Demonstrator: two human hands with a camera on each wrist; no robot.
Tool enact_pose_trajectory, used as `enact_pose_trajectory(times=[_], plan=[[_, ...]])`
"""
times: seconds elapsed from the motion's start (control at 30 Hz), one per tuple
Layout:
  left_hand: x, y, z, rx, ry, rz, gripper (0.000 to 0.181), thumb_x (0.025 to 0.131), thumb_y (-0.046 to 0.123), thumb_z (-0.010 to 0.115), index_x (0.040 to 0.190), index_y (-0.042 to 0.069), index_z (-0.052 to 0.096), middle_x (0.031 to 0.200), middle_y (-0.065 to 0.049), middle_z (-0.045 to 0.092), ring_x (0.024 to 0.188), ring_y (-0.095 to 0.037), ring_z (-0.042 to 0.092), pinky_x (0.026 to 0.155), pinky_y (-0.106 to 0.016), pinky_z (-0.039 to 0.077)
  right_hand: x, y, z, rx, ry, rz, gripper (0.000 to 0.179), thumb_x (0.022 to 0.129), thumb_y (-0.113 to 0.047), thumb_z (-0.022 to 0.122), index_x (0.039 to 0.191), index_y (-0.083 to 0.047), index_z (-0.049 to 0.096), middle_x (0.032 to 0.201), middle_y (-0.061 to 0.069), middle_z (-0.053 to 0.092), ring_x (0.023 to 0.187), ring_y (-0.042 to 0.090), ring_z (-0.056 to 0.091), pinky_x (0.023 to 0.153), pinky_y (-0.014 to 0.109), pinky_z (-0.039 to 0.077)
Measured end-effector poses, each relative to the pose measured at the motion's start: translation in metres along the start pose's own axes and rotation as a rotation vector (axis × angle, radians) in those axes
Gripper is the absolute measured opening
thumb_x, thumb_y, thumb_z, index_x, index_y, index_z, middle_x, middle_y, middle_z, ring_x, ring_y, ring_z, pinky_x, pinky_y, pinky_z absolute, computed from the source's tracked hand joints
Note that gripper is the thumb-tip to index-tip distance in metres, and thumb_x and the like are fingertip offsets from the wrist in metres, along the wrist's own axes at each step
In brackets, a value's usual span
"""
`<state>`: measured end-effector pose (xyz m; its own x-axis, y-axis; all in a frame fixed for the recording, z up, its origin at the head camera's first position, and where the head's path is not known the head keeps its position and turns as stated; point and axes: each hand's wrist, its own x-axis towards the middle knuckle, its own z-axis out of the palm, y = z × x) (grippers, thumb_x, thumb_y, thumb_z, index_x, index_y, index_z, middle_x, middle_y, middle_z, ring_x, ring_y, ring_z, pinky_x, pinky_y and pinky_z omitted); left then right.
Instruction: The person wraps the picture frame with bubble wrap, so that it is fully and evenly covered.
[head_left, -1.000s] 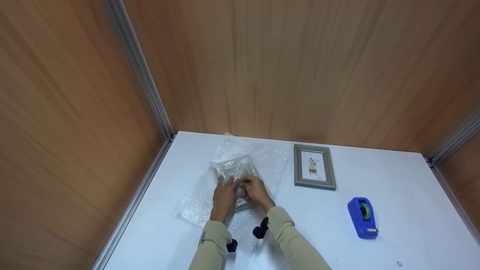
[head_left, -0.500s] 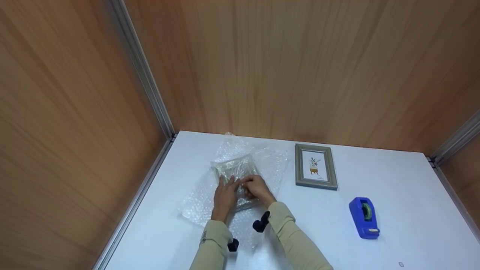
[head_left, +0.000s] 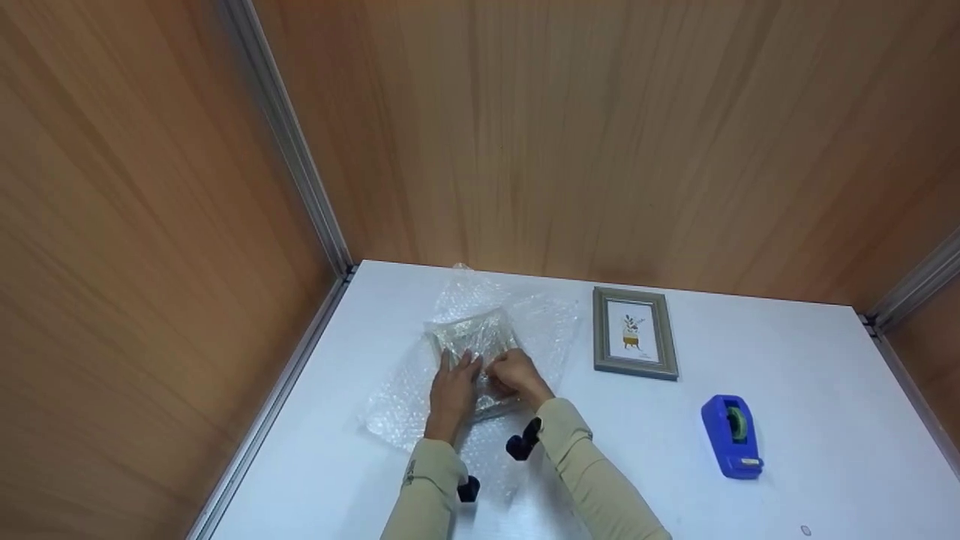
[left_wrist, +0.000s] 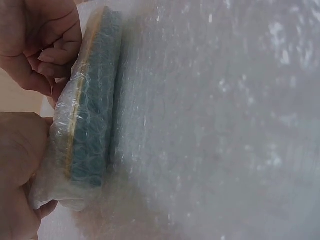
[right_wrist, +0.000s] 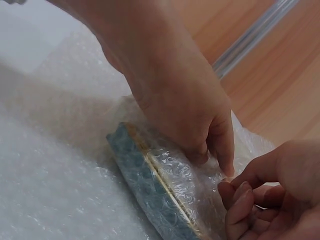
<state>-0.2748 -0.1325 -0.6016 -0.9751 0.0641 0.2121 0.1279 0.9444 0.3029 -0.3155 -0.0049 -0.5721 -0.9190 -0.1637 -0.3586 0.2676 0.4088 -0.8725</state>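
Wrapped item, flat, rectangular, probably framed: lies left of the picture frame, on loose bubble wrap. Judged light, stiff inside, soft and slick outside; if glazed, fragile. Best hold: both long edges, no pressure mid-face. Left hand, left of and nearer than the picture frame: fingers extended, resting on the wrapped item. Right hand, also left of the picture frame: fingers curled, seemingly pinching bubble wrap; fingertips partly hidden. Tape dispenser: right of and nearer than the picture frame.
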Motion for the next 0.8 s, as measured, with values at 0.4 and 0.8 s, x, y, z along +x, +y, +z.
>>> enact_pose_trajectory(times=[0.4,0.8], plan=[[0.003,-0.006,0.0,0.091,0.094,0.077,0.035,0.086,0.01,0.056,0.12,0.015,0.062,0.127,-0.011,0.056,0.125,-0.044,0.038,0.1,-0.043,0.039,0.006,-0.002,0.003,0.066,0.101,-0.118,0.02,0.089,-0.022,0.056,0.084,-0.005,0.064,0.074,0.007,0.06,0.061,0.014,0.051,0.049,0.025,0.042],[0.0,0.001,-0.001,0.109,0.056,0.066,0.037,0.088,0.012,0.055,0.124,0.017,0.06,0.129,-0.01,0.055,0.126,-0.044,0.037,0.098,-0.044,0.041,0.021,0.008,0.007,0.034,0.193,-0.175,0.017,0.087,-0.02,0.061,0.084,-0.005,0.066,0.073,0.003,0.061,0.063,0.013,0.053,0.052,0.024,0.042]])
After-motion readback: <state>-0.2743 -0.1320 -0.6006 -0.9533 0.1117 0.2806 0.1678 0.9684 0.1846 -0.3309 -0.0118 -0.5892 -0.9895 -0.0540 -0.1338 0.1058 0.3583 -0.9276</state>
